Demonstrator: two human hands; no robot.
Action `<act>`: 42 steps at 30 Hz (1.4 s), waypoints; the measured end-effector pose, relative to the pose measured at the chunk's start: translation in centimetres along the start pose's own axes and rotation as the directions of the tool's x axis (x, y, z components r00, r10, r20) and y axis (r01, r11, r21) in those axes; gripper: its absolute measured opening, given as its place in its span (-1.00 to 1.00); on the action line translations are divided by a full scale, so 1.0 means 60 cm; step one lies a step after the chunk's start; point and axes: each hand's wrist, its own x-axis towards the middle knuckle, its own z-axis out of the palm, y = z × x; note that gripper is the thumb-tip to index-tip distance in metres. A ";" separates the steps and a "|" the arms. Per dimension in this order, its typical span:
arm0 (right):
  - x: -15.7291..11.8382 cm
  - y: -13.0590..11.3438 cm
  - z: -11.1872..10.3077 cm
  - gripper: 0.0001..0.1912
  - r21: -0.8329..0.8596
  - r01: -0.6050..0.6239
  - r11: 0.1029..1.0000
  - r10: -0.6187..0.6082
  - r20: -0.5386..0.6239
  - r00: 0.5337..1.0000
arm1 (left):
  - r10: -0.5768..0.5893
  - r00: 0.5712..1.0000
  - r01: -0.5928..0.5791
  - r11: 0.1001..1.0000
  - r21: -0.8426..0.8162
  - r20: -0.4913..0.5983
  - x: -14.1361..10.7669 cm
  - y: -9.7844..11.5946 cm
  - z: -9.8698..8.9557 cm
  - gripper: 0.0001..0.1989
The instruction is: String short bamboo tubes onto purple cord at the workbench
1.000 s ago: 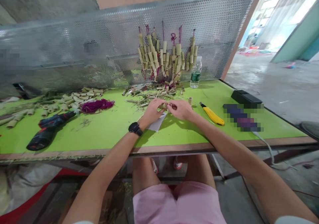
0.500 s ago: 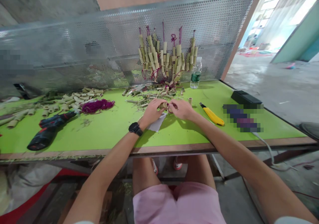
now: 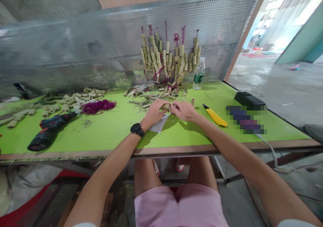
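Observation:
Over the green table (image 3: 101, 136), my left hand (image 3: 154, 114) is closed around a short bamboo tube (image 3: 165, 106). My right hand (image 3: 184, 110) touches the other end of the work, its fingers pinched on a purple cord (image 3: 171, 109) beside the tube; its fingertips are partly hidden. A white piece of paper (image 3: 158, 124) lies below my left hand. One bamboo tube (image 3: 193, 102) stands upright just right of my right hand. Behind both hands lie scattered thin bamboo pieces (image 3: 143, 102).
A yellow cutter (image 3: 216, 117), a black box (image 3: 249, 100) and a water bottle (image 3: 198, 75) are on the right. Strung bamboo pieces (image 3: 153, 57) hang on the perforated metal panel (image 3: 118, 35). At left are a drill (image 3: 47, 132), purple yarn (image 3: 98, 106) and cut bamboo (image 3: 68, 100).
My hands stay nearly in place, with only slight finger movement around the tube and cord. The view has shifted very slightly.

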 end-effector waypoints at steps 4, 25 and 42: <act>0.003 0.001 -0.002 -0.64 0.000 -0.015 1.000 0.015 0.013 1.000 | -0.008 1.000 0.008 1.000 0.003 0.006 0.000 0.002 -0.001 -0.70; 0.005 0.009 0.005 -0.66 0.029 0.040 0.999 -0.039 -0.030 0.999 | 0.005 1.000 -0.005 1.000 0.008 0.023 0.000 0.004 -0.001 -0.74; 0.005 0.011 0.009 -0.69 0.138 0.062 0.988 -0.055 -0.052 0.997 | -0.016 0.999 0.015 0.999 0.034 0.030 0.000 0.001 -0.002 -0.74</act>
